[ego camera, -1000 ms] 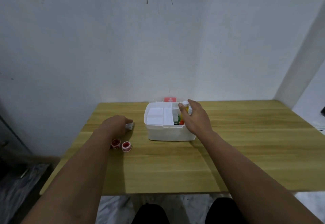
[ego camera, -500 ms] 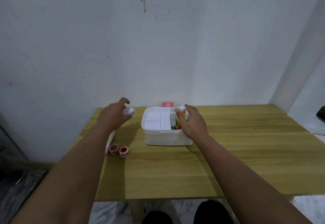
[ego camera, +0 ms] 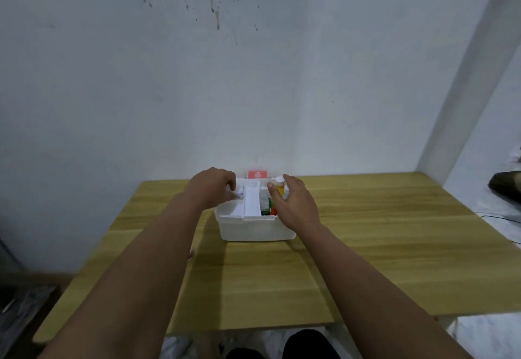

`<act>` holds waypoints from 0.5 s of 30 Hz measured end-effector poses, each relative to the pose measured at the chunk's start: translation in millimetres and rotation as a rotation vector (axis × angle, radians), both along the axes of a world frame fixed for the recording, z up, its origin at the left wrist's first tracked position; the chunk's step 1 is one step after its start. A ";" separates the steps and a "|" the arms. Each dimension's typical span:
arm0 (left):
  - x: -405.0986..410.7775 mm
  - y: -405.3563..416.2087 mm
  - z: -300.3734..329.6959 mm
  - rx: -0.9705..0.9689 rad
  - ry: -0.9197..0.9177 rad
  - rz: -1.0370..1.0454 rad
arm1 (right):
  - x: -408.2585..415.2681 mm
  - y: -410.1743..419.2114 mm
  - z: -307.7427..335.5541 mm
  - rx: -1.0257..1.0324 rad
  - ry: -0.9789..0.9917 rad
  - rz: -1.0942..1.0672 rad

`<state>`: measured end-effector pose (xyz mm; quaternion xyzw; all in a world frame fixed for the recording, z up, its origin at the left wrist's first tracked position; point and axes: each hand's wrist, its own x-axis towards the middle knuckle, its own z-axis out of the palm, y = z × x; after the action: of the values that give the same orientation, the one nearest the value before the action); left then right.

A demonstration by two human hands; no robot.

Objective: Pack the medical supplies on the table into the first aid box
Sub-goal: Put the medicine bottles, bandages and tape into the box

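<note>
Now | left hand (ego camera: pixel 212 189) closed on small white item (ego camera: pixel 239 195), directly above far-left tray of white plastic first aid box (ego camera: pixel 255 227) | right hand (ego camera: pixel 293 203) loosely curled beside yellow white-capped bottle (ego camera: pixel 280 188), far-right corner, grip unclear | left nearer: lower straight down.

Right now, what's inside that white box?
The box holds a white tray, green and red items, and a yellow bottle. Both hands cover parts; anything under the tray is hidden.
</note>
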<state>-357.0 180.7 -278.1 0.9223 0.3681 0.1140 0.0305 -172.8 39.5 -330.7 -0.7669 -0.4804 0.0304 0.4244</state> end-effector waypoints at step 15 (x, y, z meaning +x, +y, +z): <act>-9.9 4.8 12.7 0.056 -0.050 0.016 | 2.6 1.0 -2.3 0.016 -0.008 0.002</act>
<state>-366.9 185.5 -265.4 0.9166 0.3715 0.1475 0.0132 -170.1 40.5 -333.0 -0.7632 -0.4829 0.0238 0.4287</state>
